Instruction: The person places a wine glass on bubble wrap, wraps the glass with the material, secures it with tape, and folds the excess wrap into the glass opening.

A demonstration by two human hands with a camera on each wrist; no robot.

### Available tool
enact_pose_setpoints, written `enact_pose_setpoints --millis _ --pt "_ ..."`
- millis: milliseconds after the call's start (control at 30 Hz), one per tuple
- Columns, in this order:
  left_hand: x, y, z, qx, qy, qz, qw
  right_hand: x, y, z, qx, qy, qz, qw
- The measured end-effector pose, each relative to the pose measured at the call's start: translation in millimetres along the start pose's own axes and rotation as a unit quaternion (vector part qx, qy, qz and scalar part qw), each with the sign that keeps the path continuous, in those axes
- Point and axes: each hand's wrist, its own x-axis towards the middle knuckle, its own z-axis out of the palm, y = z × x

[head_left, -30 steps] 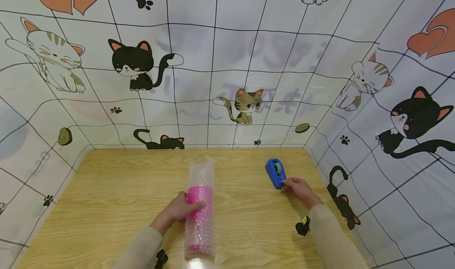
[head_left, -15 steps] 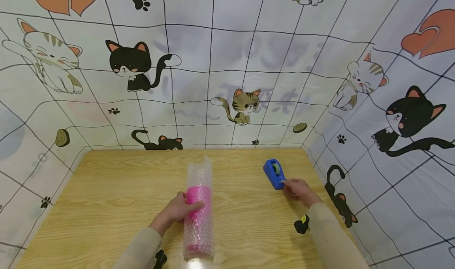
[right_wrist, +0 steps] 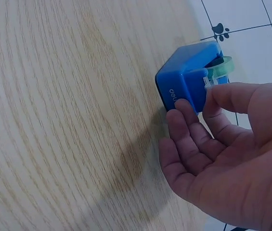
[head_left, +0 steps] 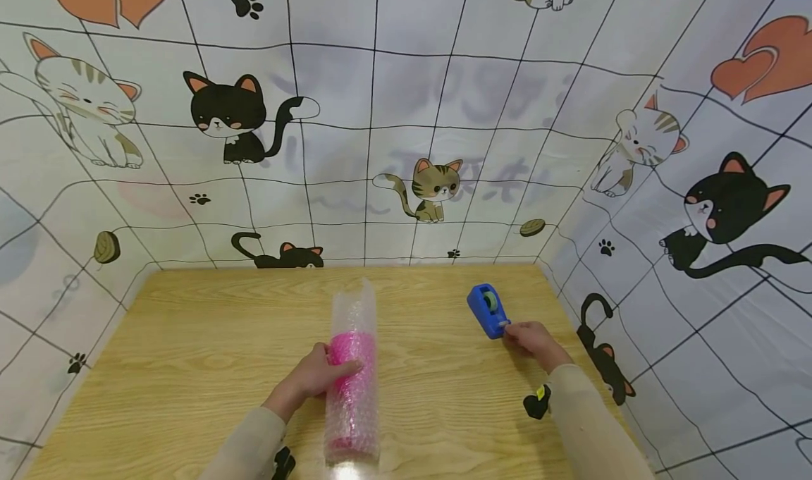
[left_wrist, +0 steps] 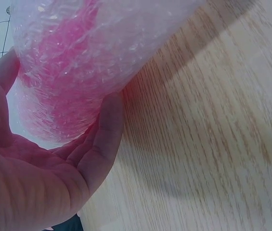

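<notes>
A pink cylinder in clear bubble wrap lies lengthwise on the wooden table, with loose wrap sticking out past its far end. My left hand grips it around the middle, thumb on top and fingers curled under its left side in the left wrist view. To the right stands a blue tape dispenser holding a small roll of greenish clear tape. At its cutter end, my right hand pinches the free end of the tape between thumb and index finger; the other fingers curl beside the dispenser's front.
The light wood table ends at a wall sheet printed with cats and grid lines, which also closes in both sides. The dispenser stands near the table's right side. A black wrist device sits by the right sleeve.
The whole head view has shifted slightly to the left. Both hands keep their hold, and the wrapped cylinder and dispenser stay in place on the table.
</notes>
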Motion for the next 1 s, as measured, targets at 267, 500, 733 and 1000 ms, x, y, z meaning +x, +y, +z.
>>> enact_pose_setpoints --millis 267,500,733,1000 --pt "0.0 0.8 -0.7 -0.008 0.0 0.002 1.0 1 4 -1 0.007 0.003 -0.012 1.0" --pt "1.8 -0.6 -0.9 -0.003 -0.002 -0.001 1.0 -1 12 8 0.025 0.013 -0.051 0.998" --pt "0.7 -0.4 -0.3 -0.01 -0.004 0.0 0.9999 1 5 28 0.067 0.017 -0.084 0.994" --pt "0.0 -1.5 -1.2 -0.012 -0.004 -0.002 0.9999 6 0 38 0.115 0.047 -0.054 0.991"
